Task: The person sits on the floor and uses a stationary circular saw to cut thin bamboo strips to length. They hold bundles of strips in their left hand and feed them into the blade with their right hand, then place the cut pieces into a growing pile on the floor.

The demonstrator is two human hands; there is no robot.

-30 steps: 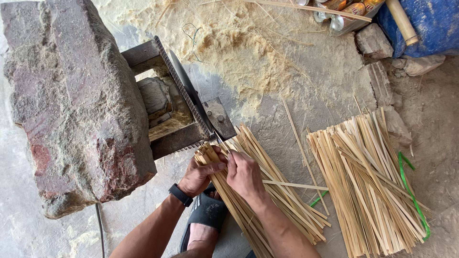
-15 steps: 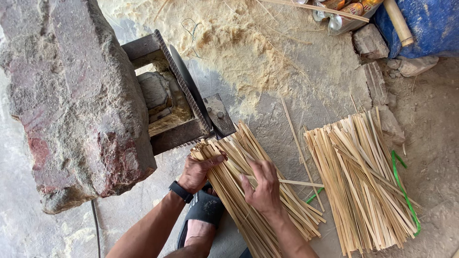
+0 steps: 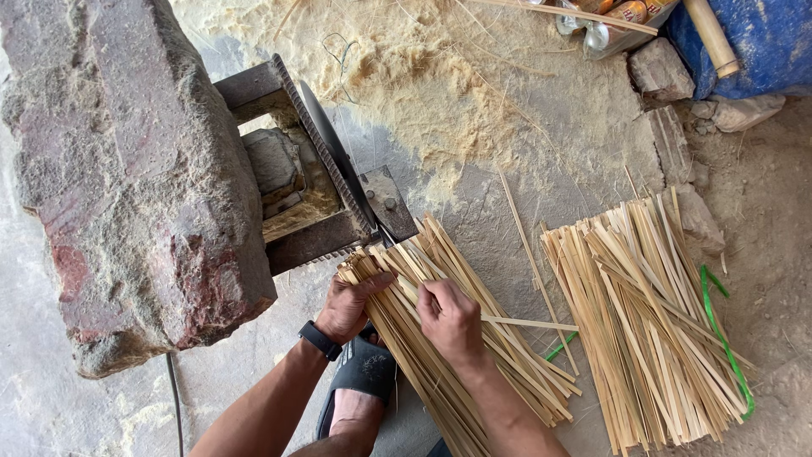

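Near bundle of bamboo strips (image 3: 474, 355) cut off at bottom edge; part under right hand (image 3: 452, 320) hidden. Left hand (image 3: 348, 306) palm side hidden against strips. Saw blade (image 3: 334, 156) mostly hidden behind metal frame (image 3: 292, 127), teeth too blurred to tell. Big stone (image 3: 127, 169) cut off at top edge. Foot in black sandal (image 3: 359, 381) half hidden by arms, cut off below. Cans (image 3: 609, 17) and blue drum (image 3: 761, 42) cropped at top edge.
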